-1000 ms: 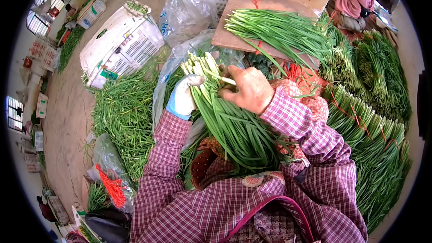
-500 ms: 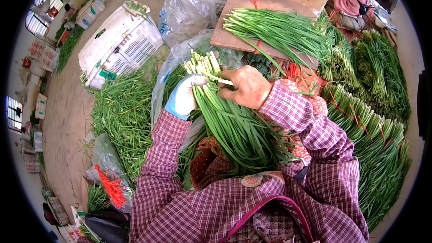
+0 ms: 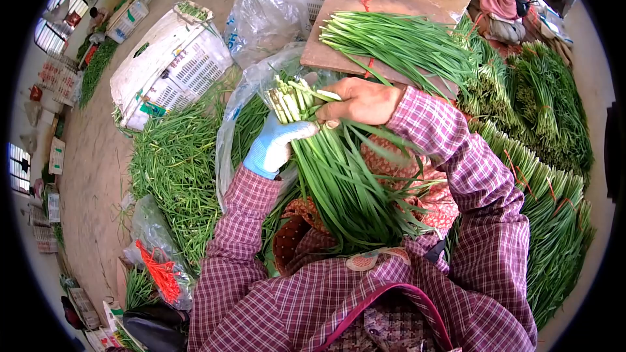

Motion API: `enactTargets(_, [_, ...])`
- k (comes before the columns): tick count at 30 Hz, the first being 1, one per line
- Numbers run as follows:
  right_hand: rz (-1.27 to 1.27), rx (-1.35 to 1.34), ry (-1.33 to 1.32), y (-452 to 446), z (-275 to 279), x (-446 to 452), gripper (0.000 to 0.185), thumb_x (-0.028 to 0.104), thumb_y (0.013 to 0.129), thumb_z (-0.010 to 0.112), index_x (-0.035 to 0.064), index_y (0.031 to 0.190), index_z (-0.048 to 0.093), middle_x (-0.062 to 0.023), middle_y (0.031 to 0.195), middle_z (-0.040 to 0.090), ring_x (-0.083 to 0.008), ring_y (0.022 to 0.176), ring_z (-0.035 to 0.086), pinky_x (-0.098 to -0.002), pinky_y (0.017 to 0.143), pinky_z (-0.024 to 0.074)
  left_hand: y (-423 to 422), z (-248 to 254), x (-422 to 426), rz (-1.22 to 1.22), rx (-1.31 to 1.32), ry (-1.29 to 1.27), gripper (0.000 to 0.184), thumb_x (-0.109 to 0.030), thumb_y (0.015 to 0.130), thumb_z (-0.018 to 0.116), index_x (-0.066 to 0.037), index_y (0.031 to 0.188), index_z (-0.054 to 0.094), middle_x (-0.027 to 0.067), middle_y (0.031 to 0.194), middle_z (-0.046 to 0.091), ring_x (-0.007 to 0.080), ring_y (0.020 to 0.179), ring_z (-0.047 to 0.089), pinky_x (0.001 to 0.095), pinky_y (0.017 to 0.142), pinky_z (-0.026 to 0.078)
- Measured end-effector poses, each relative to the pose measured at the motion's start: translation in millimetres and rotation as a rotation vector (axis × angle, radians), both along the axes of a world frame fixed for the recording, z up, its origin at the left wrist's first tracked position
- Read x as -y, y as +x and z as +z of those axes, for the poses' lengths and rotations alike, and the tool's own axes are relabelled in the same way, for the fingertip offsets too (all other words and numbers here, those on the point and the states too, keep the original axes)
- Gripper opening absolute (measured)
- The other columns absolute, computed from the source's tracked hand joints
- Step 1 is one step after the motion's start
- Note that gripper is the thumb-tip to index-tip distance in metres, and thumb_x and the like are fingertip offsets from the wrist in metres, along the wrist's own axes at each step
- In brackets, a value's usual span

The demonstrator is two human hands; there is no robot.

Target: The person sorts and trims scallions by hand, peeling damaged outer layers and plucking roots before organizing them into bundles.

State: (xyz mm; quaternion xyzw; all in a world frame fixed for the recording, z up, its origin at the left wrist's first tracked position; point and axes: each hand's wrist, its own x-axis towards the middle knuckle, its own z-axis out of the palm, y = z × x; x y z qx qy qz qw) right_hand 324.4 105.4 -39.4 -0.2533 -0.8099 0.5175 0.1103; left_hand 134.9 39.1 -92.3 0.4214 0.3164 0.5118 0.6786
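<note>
Green stalks with pale cut ends make up the bunch [image 3: 345,189] in the middle, its white ends toward the far left and its leaves spreading near and right over the lap. Gloved in white and light blue, the left hand [image 3: 279,142] is curled closed around this bunch just below the pale ends. At the same end, the bare right hand [image 3: 362,101] has its thumb and fingers pinched together on a stalk [image 3: 328,96], whose white tip pokes out to the left. Beyond them, a brown board [image 3: 323,55] carries another sheaf [image 3: 398,42] of greens. Loose greens [image 3: 173,169] lie heaped on the left, nearer than a white crate [image 3: 202,55]; tied bundles [image 3: 548,221] are stacked on the right, and red ties [image 3: 160,274] lie near left on clear plastic
</note>
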Motion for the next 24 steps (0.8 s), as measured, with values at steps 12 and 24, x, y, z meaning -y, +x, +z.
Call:
enactTargets(12, [-0.385, -0.38, -0.416, 62, 64, -14, 0.024, 0.023, 0.094, 0.054, 0.0001, 0.1, 0.056, 0.0018, 0.067, 0.052, -0.0031, 0.049, 0.043, -0.0205, 0.043, 0.0419, -18, -34, 3, -0.073, 0.114, -0.077, 0.076, -0.012, 0.071, 0.065, -0.001, 0.139, 0.033, 0.0149, 0.109, 0.059, 0.0325, 0.098, 0.062, 0.0452, 0.087, 0.051])
enactTargets(24, [-0.339, -0.058, 0.636, -17, -12, 38, 0.021, 0.021, 0.081, 0.069, 0.0018, 0.087, 0.066, -0.0182, 0.075, 0.063, -0.0345, 0.072, 0.063, -0.0393, 0.064, 0.0494, -15, -19, 7, 0.05, 0.023, -0.003, 0.049, -0.002, 0.072, 0.066, -0.001, 0.119, 0.054, 0.0053, 0.107, 0.061, 0.0161, 0.098, 0.058, 0.0286, 0.088, 0.045])
